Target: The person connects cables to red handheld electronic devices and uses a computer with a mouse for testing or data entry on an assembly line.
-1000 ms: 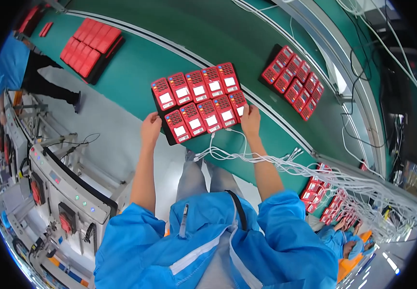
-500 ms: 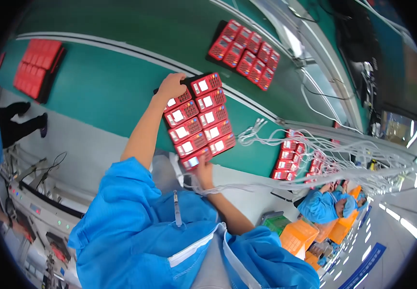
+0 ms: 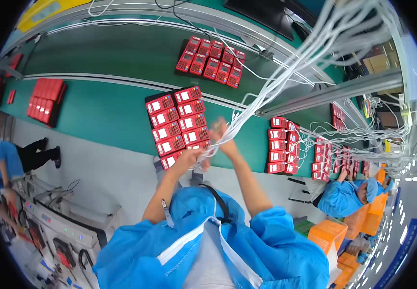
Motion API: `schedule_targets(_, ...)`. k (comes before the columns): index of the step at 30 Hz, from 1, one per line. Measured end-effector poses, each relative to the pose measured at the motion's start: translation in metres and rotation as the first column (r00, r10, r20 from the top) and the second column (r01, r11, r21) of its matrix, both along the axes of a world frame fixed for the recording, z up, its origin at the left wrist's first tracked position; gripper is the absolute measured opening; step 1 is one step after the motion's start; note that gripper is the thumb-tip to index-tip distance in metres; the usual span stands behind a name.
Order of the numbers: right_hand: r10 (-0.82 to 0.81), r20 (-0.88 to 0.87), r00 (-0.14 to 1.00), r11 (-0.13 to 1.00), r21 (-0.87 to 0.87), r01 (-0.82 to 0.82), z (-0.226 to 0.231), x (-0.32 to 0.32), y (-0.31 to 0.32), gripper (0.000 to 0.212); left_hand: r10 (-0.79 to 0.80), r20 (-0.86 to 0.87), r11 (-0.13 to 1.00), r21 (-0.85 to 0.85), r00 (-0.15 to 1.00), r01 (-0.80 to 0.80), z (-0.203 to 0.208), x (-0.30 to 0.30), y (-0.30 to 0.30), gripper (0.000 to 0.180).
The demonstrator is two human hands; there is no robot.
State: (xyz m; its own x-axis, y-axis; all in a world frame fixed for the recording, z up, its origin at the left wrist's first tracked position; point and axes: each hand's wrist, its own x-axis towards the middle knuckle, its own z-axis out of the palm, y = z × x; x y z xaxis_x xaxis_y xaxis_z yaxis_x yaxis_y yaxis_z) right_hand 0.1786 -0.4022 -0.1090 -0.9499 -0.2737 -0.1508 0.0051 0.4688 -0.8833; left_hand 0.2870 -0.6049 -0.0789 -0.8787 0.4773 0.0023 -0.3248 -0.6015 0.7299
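A black tray (image 3: 151, 107) with two columns of red card-terminal-like handhelds (image 3: 166, 130), with white screens and dark keypads, rests on the green bench before me. My left hand (image 3: 189, 160) is closed around the lower end of a bundle of white cables (image 3: 261, 98), at the tray's near right corner. It partly covers the nearest handhelds. Just right of the tray, beside the same bundle, is my right hand (image 3: 221, 135). Its fingers are smeared by motion, so their grip is unclear. The bundle rises from my hands toward the upper right.
Another tray of red handhelds (image 3: 212, 60) lies on the far green strip, behind a metal rail (image 3: 121, 83). Red stacks (image 3: 44, 102) stand at left. Cabled handhelds (image 3: 277, 144) line the bench at right, near a co-worker in blue (image 3: 341, 197) and orange crates (image 3: 326, 233).
My left hand has left the tray's far edge and now grips the cables. My right hand has moved from the tray's near edge to its right side. The cable bundle now rises steeply.
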Motion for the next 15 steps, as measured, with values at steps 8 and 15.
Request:
schedule_targets(8, 0.767, 0.32, 0.556, 0.602, -0.658, -0.452, 0.091, 0.077, 0.011, 0.042, 0.222, 0.606, 0.901, 0.171, 0.764, -0.398, 0.057, 0.098, 0.076, 0.057)
schedule_targets(15, 0.786, 0.441, 0.433, 0.601, -0.707, -0.372, 0.142, 0.171, 0.01, 0.039, 0.432, 0.461, 0.862, 0.042, 0.775, -0.506, 0.186, -0.003, 0.026, 0.057)
